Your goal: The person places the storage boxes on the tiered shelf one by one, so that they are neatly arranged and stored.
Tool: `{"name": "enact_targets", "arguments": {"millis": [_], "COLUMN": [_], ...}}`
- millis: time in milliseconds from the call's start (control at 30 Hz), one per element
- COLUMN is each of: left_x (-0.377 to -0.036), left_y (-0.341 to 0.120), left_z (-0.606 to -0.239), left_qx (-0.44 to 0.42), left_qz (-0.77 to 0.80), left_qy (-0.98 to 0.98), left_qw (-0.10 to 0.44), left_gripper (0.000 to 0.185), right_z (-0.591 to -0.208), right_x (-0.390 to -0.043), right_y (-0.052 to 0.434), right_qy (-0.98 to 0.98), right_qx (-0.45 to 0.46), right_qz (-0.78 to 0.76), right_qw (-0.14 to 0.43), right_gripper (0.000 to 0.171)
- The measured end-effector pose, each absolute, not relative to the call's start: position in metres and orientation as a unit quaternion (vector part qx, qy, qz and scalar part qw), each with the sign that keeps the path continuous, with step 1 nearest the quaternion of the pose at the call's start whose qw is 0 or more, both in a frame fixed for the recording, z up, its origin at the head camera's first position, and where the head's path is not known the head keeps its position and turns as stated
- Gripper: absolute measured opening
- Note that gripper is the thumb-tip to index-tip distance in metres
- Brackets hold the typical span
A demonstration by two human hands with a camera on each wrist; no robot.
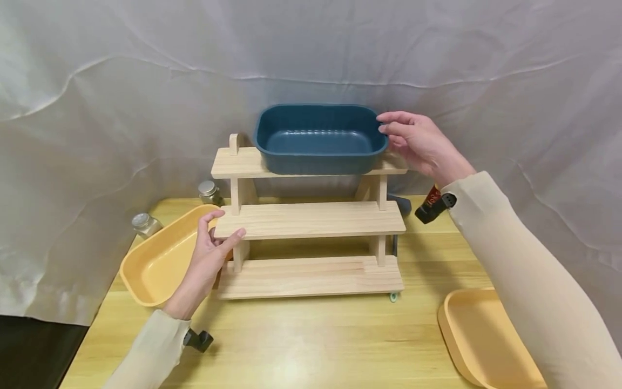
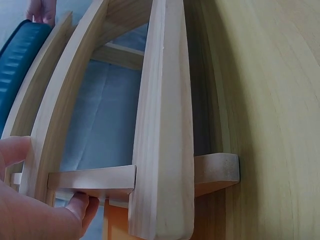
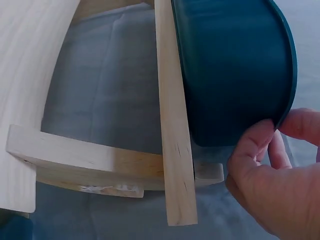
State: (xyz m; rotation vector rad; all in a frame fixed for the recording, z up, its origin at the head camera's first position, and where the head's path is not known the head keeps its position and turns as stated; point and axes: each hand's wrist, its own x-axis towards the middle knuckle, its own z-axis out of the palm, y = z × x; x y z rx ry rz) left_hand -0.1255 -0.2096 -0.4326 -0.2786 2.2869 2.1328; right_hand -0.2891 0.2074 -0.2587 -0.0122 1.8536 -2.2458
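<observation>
A three-tier wooden shelf stands on the table, and a dark blue plastic basin sits on its top tier. My right hand pinches the basin's right rim between thumb and fingers; in the right wrist view the blue basin shows that rim between them. At the left end of the middle tier, my left hand grips the board, thumb on top and fingers around the edge. The left wrist view shows the left hand around the shelf board.
A yellow basin lies left of the shelf, beside two glass jars with silver lids, one jar and another jar. Another yellow basin is at the front right. A dark blue item shows behind the shelf. Grey cloth hangs behind.
</observation>
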Motion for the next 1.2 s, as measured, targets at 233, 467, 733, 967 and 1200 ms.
{"name": "enact_targets", "arguments": {"millis": [233,467,733,967,1200], "left_x": [-0.124,-0.124,-0.126,-0.127,-0.126], "left_y": [-0.211,-0.212,-0.213,-0.213,-0.211], "left_z": [-0.433,-0.433,-0.434,-0.434,-0.432], "left_qx": [-0.088,-0.091,-0.091,-0.091,-0.088], "left_qz": [0.680,0.675,0.674,0.674,0.675], "left_qy": [0.728,0.733,0.733,0.733,0.732], "left_qw": [-0.003,-0.009,-0.011,-0.010,-0.017], "left_gripper": [0.071,0.071,0.071,0.070,0.062], "right_z": [-0.257,-0.254,-0.254,-0.259,-0.260], "right_x": [-0.298,-0.299,-0.301,-0.300,-0.297], "right_y": [0.199,0.187,0.180,0.180,0.180], "right_qy": [0.587,0.588,0.613,0.622,0.605], "right_qx": [0.008,0.025,0.015,0.011,0.021], "right_qz": [-0.799,-0.800,-0.783,-0.778,-0.794], "right_qw": [0.128,0.117,0.104,0.087,0.057], "right_gripper": [0.028,0.023,0.017,0.017,0.021]}}
